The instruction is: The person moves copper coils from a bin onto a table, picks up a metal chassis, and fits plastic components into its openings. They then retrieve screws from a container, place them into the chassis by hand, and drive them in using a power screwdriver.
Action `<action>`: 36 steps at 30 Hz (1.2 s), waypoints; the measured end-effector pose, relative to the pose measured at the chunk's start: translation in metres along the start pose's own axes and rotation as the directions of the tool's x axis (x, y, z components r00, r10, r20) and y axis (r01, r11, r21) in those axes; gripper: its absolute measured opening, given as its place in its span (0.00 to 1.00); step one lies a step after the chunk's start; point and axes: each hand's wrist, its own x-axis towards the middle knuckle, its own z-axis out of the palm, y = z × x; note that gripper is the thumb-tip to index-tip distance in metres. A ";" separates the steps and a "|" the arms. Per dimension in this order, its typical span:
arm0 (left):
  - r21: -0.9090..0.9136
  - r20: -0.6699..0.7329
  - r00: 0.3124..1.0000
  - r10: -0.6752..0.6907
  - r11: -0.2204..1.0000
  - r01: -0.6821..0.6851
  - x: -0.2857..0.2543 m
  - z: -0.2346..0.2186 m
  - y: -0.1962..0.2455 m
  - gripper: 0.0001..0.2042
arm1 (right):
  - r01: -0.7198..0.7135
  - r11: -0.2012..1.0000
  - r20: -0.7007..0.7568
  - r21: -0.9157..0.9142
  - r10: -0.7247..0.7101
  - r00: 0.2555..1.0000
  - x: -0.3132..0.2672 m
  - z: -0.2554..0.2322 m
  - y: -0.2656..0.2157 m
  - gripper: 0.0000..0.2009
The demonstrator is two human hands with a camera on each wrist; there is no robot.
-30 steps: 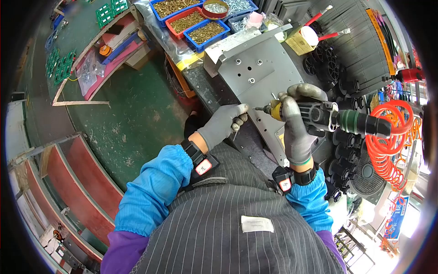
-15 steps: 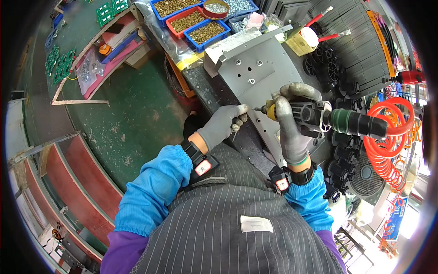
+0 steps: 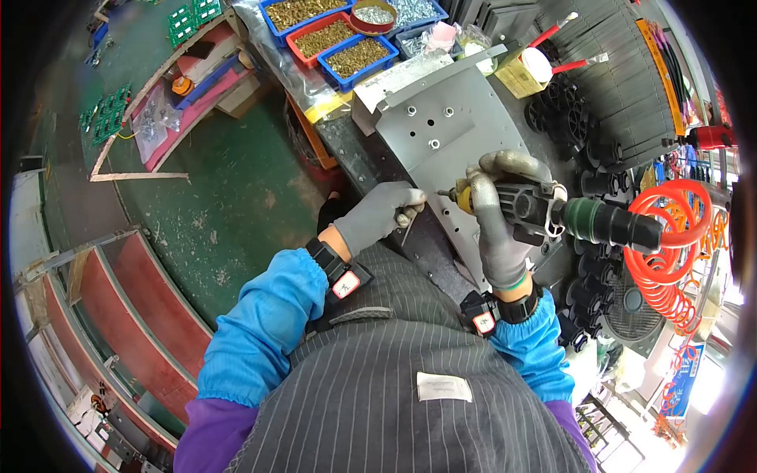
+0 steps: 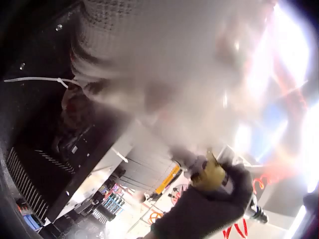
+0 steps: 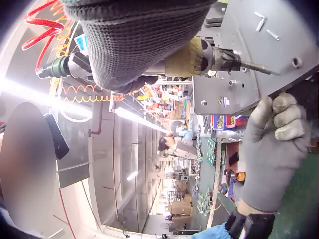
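Note:
In the head view my gloved right hand grips a power drill with a yellow front part and green rear section. Its thin bit points across a grey metal panel toward my left hand. The gloved left hand has bent fingers right at the panel's near edge, just short of the bit's tip; I cannot tell what they hold. A thin white zip tie juts out beside the blurred left glove in the left wrist view. Two small metal pins lie on the panel.
Blue and red trays of small brass parts stand beyond the panel. A yellow box with red-handled brushes sits at the back right, near black spools. A coiled red hose hangs right of the drill.
The right hand and drill have shifted slightly left, with the drill's rear end lower in view. My left hand has moved a little left and keeps its bent-finger shape.

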 end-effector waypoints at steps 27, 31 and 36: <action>-0.606 0.314 0.948 -0.056 0.757 0.246 0.037 -0.014 -0.045 0.07 | -0.161 0.978 -0.024 0.134 0.165 0.986 -0.002 -0.003 0.001 0.15; -0.661 0.385 0.922 -0.046 0.684 0.310 0.038 -0.015 -0.047 0.07 | -0.145 0.982 -0.003 0.118 0.146 0.989 -0.002 -0.004 0.002 0.15; -0.726 0.211 0.957 -0.197 0.624 0.289 0.035 -0.013 -0.047 0.10 | -0.152 0.981 0.000 0.119 0.154 0.988 -0.003 -0.003 0.000 0.15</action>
